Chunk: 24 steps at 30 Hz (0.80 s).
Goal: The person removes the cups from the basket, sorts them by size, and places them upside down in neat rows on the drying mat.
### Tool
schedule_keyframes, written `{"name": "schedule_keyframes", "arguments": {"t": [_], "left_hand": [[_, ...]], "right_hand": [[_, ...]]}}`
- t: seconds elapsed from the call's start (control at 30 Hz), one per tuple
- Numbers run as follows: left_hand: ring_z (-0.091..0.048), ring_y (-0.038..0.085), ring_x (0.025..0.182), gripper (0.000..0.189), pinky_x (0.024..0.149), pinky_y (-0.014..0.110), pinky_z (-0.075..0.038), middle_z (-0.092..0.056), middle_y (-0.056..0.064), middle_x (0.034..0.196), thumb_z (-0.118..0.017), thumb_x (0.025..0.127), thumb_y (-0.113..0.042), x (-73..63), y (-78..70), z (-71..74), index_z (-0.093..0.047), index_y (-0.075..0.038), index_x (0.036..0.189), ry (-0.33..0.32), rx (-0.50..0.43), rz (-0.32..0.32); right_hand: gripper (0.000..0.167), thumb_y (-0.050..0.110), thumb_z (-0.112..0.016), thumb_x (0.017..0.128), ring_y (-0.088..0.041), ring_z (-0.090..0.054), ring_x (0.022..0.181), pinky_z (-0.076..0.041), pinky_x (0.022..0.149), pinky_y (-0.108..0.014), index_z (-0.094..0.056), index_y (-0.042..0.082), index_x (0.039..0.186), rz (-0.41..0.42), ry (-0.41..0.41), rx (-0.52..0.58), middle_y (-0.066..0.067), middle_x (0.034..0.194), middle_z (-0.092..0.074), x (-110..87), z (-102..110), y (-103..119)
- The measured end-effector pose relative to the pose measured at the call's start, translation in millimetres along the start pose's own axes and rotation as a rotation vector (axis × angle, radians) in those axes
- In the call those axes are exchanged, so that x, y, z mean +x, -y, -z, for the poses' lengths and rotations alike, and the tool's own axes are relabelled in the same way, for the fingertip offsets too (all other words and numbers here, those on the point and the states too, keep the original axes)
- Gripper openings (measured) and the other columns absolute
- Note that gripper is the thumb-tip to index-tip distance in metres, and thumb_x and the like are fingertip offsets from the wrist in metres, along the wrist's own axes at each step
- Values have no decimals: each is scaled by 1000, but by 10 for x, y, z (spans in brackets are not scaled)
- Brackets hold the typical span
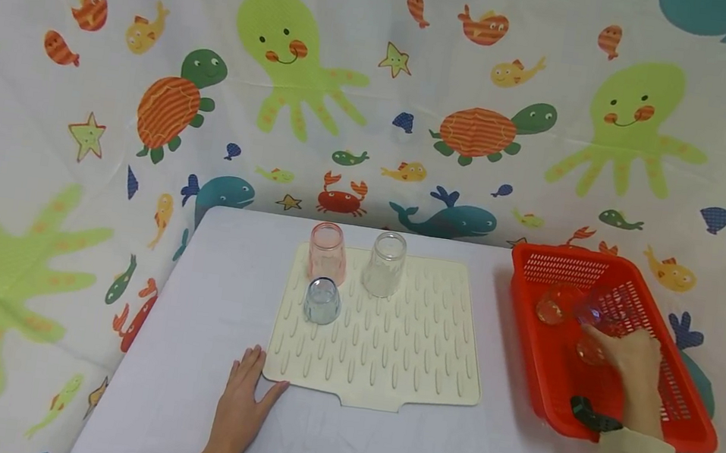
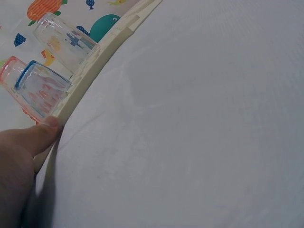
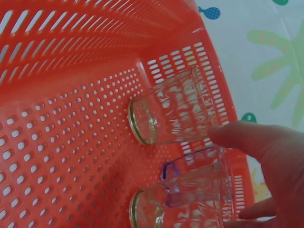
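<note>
My left hand [image 1: 240, 402] rests flat on the table at the near left corner of a cream draining board [image 1: 417, 341], its thumb against the edge. On that board stand a tall pink glass [image 1: 327, 256], a tall clear glass [image 1: 387, 264] and a short blue glass [image 1: 322, 301]. My right hand [image 1: 628, 357] reaches into a red plastic basket [image 1: 540, 372], thumb and fingers spread apart. Close by its fingers lies a clear glass [image 3: 178, 202]. Another clear glass [image 3: 166, 109] lies near the thumb, and a purple-blue glass [image 3: 192, 164] is partly hidden between them.
A white-covered table [image 1: 218, 284] carries the board and the basket, which stands at the right edge with high slotted walls. Behind hangs a sea-animal patterned curtain [image 1: 378, 114]. A dark wrist strap [image 1: 593, 416] sits at my right cuff.
</note>
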<state>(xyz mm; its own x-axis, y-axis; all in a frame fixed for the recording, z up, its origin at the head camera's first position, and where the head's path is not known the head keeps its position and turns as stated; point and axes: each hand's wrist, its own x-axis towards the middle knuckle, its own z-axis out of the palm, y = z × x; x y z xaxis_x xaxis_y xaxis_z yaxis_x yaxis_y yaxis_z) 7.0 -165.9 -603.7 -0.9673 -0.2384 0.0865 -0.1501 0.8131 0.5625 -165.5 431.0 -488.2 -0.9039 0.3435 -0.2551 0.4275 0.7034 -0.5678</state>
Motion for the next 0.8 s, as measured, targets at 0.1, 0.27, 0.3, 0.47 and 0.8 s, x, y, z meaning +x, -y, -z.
{"name": "schedule_keyframes", "arguments": {"t": [0.1,0.27,0.3,0.47,0.8], "left_hand": [[-34,37,149,85,129,48,-23,-43,19,157,-77,85,-45,-8,-3,0,-46,4,146,-4,0,-1],[-37,38,148,84,130,44,-20,-45,20,155,-78,84,-44,-16,5,-10,-47,5,145,-29,8,-16],[-37,38,148,84,130,43,-20,-45,20,155,-79,84,-44,-16,7,-12,-47,5,145,-32,9,-17],[-36,37,148,84,132,39,-16,-44,19,156,-77,85,-45,-20,6,-9,-47,3,146,-28,13,-15],[-38,39,146,83,131,41,-19,-45,21,154,-78,85,-45,-24,3,-11,-48,5,144,-46,12,-34]], "right_hand": [[95,59,-64,90,-43,-55,99,-60,85,-61,-34,-16,141,13,10,-2,-37,123,-54,-7,-8,-8],[89,51,-67,91,-44,-53,99,-59,83,-59,-35,-18,138,9,16,-16,-38,120,-54,-13,2,-13],[88,50,-67,92,-43,-53,98,-59,81,-58,-36,-18,137,0,21,-22,-37,118,-54,-14,7,-14],[76,45,-67,93,-33,-55,81,-53,60,-31,-47,-21,124,-14,34,-71,-27,89,-62,-15,25,-10],[73,45,-67,93,-38,-54,89,-55,68,-40,-52,-20,123,-35,49,-56,-30,94,-63,-50,32,-12]]}}
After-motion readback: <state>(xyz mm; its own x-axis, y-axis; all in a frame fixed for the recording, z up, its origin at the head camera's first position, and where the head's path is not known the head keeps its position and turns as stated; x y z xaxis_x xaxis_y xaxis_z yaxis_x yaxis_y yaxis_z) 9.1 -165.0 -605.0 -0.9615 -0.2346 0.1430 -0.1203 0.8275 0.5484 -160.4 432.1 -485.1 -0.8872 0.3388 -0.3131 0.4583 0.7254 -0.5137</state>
